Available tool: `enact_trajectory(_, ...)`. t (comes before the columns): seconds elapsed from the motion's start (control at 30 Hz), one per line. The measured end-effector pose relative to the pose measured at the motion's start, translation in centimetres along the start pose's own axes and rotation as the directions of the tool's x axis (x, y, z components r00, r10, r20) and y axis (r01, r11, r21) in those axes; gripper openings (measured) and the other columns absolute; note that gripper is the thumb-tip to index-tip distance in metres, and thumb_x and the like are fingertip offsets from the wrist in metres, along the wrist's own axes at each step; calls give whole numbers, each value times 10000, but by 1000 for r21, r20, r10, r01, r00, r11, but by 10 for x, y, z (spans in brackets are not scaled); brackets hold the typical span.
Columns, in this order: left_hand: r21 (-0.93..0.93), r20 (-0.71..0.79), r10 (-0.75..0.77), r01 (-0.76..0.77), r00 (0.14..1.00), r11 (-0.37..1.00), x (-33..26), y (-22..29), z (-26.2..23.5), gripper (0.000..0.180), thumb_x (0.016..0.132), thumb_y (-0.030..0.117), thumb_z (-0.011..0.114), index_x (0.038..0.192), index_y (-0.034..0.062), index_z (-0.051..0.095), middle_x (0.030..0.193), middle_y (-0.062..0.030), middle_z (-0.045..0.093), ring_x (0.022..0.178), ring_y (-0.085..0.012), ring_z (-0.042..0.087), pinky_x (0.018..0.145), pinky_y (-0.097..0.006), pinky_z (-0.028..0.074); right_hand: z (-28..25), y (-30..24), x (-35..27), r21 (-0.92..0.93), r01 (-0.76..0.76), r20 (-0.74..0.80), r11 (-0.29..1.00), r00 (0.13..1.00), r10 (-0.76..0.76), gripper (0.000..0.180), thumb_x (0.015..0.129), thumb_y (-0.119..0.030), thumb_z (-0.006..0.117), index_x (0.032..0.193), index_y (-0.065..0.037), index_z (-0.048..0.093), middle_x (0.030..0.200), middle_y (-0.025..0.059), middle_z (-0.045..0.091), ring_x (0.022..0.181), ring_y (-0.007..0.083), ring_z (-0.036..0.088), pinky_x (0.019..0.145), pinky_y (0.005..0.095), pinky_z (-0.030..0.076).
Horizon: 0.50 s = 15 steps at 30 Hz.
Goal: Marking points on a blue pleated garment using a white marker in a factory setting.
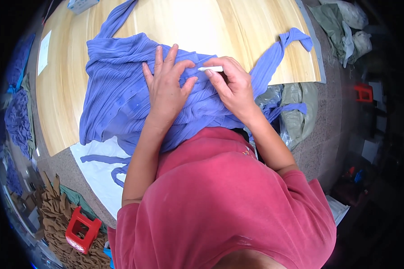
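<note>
A crinkled blue-violet garment (121, 94) lies in folds over the near part of the wooden table and hangs down over its front edge. Pressed on the cloth, my left hand (167, 85) has its fingers spread, with the thumb and index finger apart. My right hand (233, 85) grips a short white pen-like stick (213, 69) between thumb and fingers; its narrow tip points left, close to the cloth and my left index finger. Whether the tip touches the fabric I cannot tell. One long strap (278, 51) of the garment trails to the right across the tabletop.
The pale wooden table (179, 20) curves across the top. White cloth (98, 166) hangs below its left front. Brown fabric (58, 219) and a red stool (82, 231) are on the floor at lower left. Plastic-wrapped bundles (296, 112) sit by the right edge; another red stool (363, 93) stands farther right.
</note>
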<state>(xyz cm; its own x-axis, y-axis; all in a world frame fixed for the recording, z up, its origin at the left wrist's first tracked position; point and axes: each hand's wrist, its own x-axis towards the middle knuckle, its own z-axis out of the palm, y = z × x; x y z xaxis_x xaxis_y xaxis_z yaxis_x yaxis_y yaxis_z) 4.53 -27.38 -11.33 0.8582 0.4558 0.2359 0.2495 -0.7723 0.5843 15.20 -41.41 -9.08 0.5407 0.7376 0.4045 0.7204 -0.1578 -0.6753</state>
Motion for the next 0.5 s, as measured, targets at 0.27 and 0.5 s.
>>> enact_trajectory(0.27,-4,-17,13,-13,1000,1000,-1,-1,2,286,767,219,766,1027,187,652,1479,-108,432,1435,-381,259,1091,-690,139,11,8,0,145,-107,15,984,994,106,119,871,-62,662,981,-20,649,848,105,632,773,230,610,684,320,478)
enact_trajectory(0.5,-7,-17,10,-10,1000,1000,0,-1,1,303,754,205,772,1032,186,655,1476,-109,436,1435,-377,261,1094,-687,140,12,7,6,49,-37,33,998,999,35,106,844,-57,673,941,-28,643,818,107,612,749,269,596,674,336,473)
